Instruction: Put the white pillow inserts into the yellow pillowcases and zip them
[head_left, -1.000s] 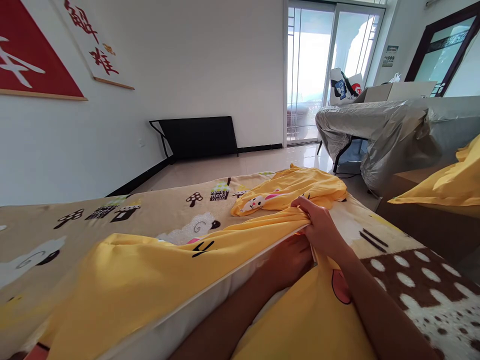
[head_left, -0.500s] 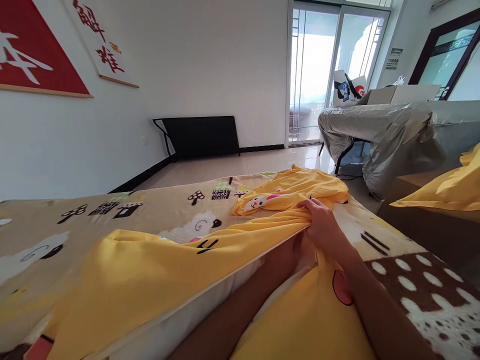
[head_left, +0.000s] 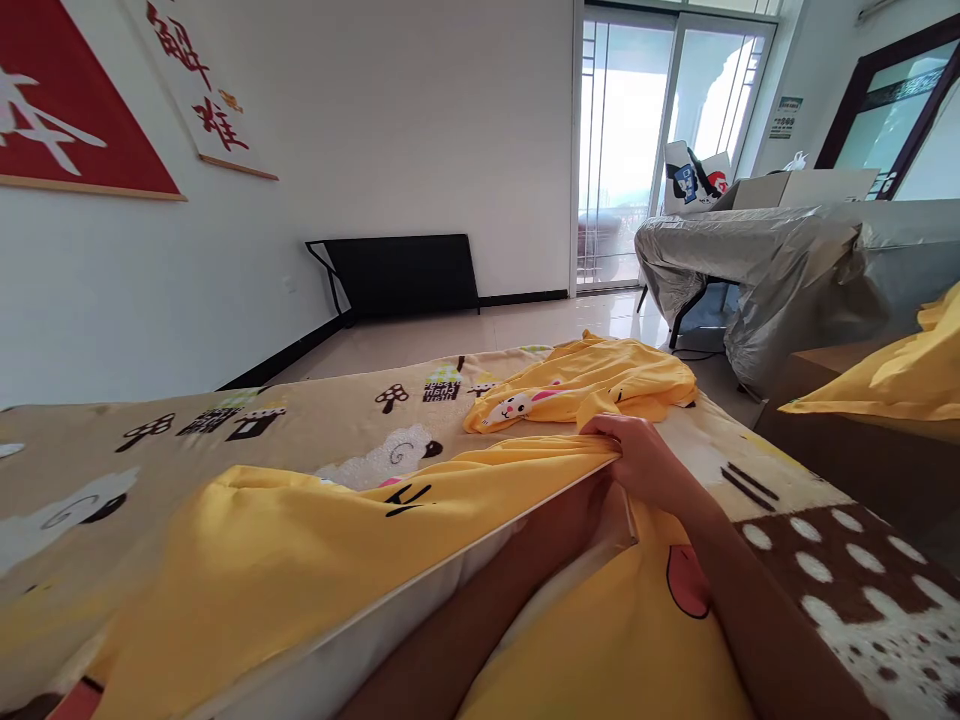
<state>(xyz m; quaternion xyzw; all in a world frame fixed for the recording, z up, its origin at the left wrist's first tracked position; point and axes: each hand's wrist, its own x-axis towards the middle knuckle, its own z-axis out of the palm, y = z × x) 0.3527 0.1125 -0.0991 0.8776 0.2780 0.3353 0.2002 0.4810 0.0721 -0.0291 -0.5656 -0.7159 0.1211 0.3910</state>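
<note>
A yellow pillowcase (head_left: 315,560) with a printed face stretches across the lower view, its long opening gaping toward me. Fingers of my right hand (head_left: 641,465) are closed on the case's far corner and pull the cloth taut. My left forearm runs inside the opening, over white material (head_left: 427,610) that shows between the two yellow sides. Near that corner, my left hand (head_left: 574,515) is partly covered by the cloth, and its fingers are hidden. Just beyond my right hand lies a crumpled yellow cloth (head_left: 645,370) with a rabbit print.
Beneath everything spreads a patterned beige and brown blanket (head_left: 247,430). At the right, another yellow fabric piece (head_left: 885,385) rests on a brown box (head_left: 825,360). Farther back stand a table with a silvery cover (head_left: 787,240) and a black folded frame (head_left: 405,275) against the wall.
My right hand has dipped slightly, still gripping the corner of the pillowcase. The upper edge of the cloth has shifted a little lower. My left arm has barely moved.
</note>
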